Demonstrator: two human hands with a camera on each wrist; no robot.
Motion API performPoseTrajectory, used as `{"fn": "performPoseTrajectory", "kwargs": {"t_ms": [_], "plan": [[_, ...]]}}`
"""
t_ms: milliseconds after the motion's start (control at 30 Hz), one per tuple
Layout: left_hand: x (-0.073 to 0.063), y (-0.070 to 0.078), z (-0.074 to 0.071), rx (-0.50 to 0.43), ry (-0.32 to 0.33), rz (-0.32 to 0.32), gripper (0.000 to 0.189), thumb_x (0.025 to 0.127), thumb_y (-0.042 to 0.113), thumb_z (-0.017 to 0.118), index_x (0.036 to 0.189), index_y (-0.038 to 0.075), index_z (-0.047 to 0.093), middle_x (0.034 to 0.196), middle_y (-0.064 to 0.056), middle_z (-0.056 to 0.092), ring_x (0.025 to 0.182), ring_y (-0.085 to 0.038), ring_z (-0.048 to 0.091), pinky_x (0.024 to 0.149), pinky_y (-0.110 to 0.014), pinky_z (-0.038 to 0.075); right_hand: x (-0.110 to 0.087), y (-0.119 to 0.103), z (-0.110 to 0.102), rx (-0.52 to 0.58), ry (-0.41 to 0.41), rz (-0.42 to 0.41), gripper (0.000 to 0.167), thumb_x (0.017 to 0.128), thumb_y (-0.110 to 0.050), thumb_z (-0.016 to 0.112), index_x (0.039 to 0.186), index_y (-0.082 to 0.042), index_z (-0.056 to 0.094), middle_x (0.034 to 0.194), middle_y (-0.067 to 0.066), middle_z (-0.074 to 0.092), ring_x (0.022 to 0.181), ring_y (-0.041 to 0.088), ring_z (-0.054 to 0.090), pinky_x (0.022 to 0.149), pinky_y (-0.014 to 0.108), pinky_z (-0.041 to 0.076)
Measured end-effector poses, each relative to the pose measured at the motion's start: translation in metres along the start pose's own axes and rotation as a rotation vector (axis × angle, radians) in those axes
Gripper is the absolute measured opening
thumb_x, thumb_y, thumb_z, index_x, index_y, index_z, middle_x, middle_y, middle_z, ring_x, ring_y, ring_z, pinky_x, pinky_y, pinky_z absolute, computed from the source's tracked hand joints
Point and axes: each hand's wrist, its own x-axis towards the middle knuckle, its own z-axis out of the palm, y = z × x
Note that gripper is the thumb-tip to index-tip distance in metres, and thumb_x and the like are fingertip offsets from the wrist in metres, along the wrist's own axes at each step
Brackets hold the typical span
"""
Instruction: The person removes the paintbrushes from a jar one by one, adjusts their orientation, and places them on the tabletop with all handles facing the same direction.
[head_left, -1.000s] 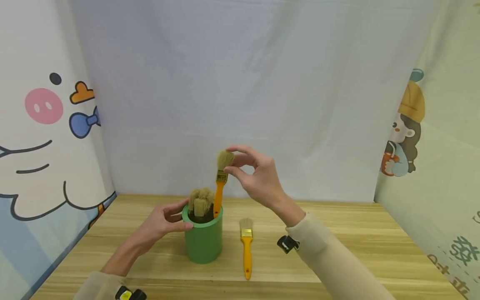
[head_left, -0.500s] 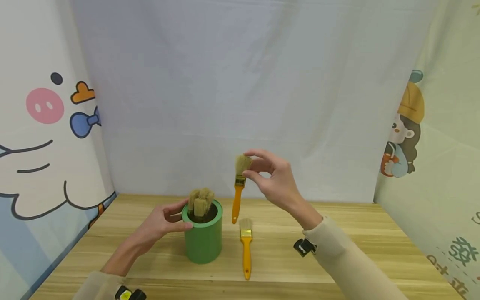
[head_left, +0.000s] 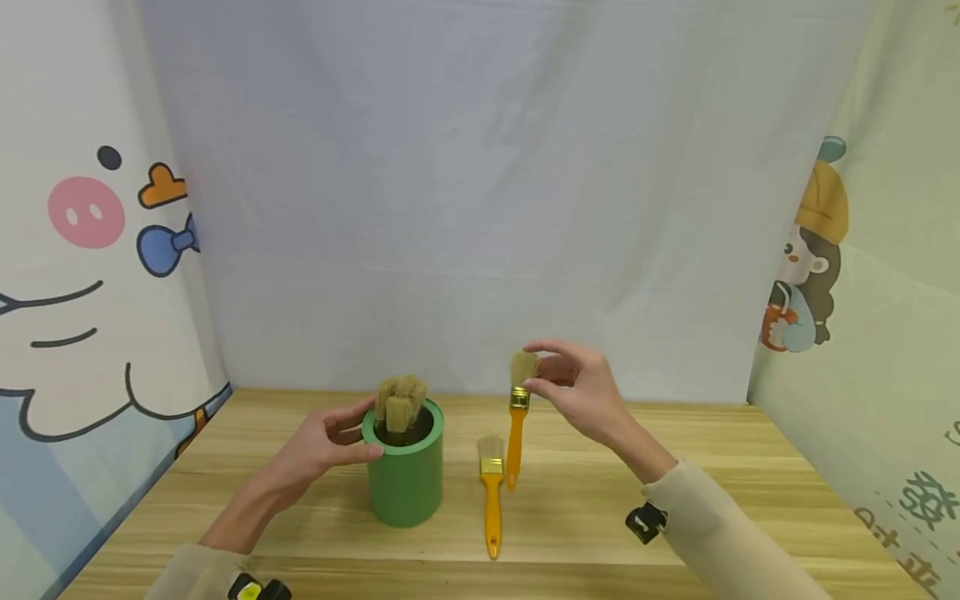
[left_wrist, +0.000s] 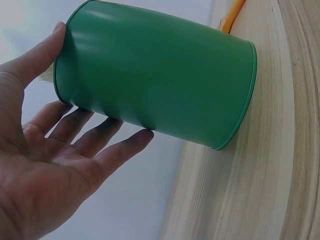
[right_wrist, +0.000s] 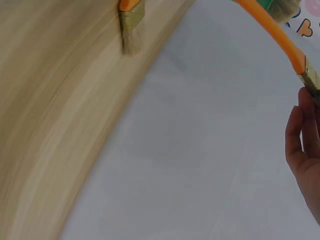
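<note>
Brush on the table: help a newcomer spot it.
On the table, find the green cup. The brush lies to its right, orange handle toward the viewer. It alone lies flat; the right hand holds another brush, and other bristles poke from the cup.

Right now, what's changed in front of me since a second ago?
Your right hand has carried the pinched brush from the mouth of the green container rightward and lower, past the lying brush. Nothing was let go. Your left hand still holds the green container; both it and the lying brush stayed put.
</note>
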Motion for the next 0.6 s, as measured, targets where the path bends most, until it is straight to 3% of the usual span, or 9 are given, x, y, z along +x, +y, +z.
{"fn": "performPoseTrajectory", "kwargs": {"t_ms": [200,600], "plan": [[-0.001,0.000,0.000,0.001,-0.001,0.003,0.083,0.095,0.014,0.080,0.163,-0.001,0.035,0.164,-0.022,0.036,0.144,-0.051,0.040,0.112,-0.057,0.043,-0.019,0.018,-0.006,-0.032,-0.055,0.144,0.042,0.092,0.003,0.080,0.132,-0.002,0.071,0.099,0.008,0.079,0.085,0.021,0.077,0.075,0.032,0.061],[-0.001,0.001,0.001,-0.001,-0.003,0.006,0.083,0.095,0.013,0.080,0.163,-0.002,0.034,0.164,-0.023,0.035,0.144,-0.051,0.040,0.109,-0.052,0.048,-0.037,0.046,-0.009,0.014,-0.085,0.246,0.040,0.093,0.005,0.078,0.132,0.003,0.069,0.098,0.015,0.077,0.084,0.027,0.077,0.075,0.031,0.061]]}}
